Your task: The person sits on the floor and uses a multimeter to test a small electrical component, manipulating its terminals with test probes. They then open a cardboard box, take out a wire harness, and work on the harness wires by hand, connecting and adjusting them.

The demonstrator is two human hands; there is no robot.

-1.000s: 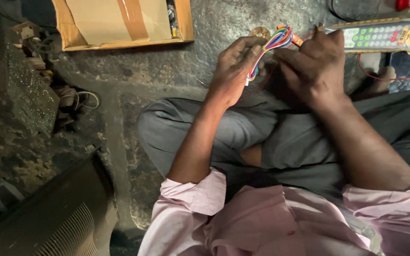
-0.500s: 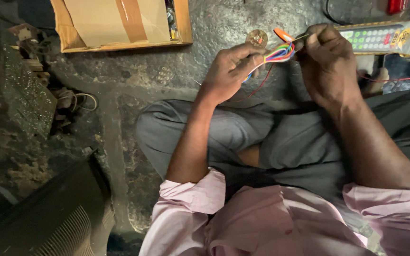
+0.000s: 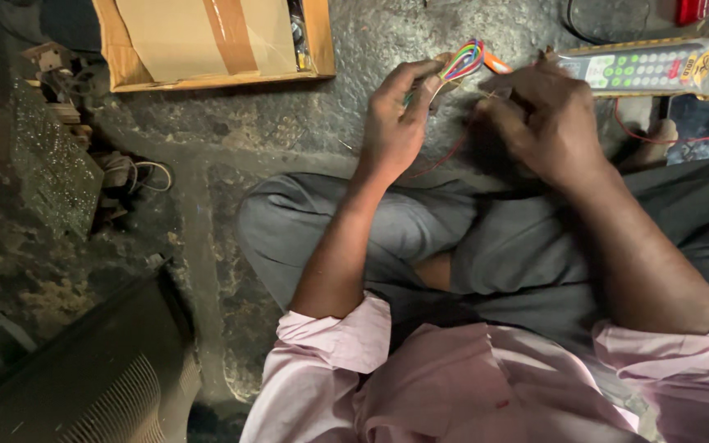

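Note:
I sit cross-legged on a rough stone floor. My left hand [image 3: 400, 123] pinches a bundle of multicoloured ribbon wires [image 3: 463, 59] that arches above my fingers. My right hand [image 3: 543, 123] is closed next to it on an orange-handled tool [image 3: 498, 64], whose tip points at the wires. A thin red wire [image 3: 445, 157] hangs between both hands. Whatever the wires connect to is hidden behind my fingers.
A remote control in a clear wrapper [image 3: 658, 66] lies at the upper right. An open cardboard box [image 3: 215, 41] sits at the top. A green circuit board [image 3: 55, 168] and scrap parts lie at left. A dark appliance casing [image 3: 100, 369] fills the lower left.
Both hands have shifted slightly together; the wire bundle now stands up above my left fingers, and the round brass part seen earlier near the wires is out of sight.

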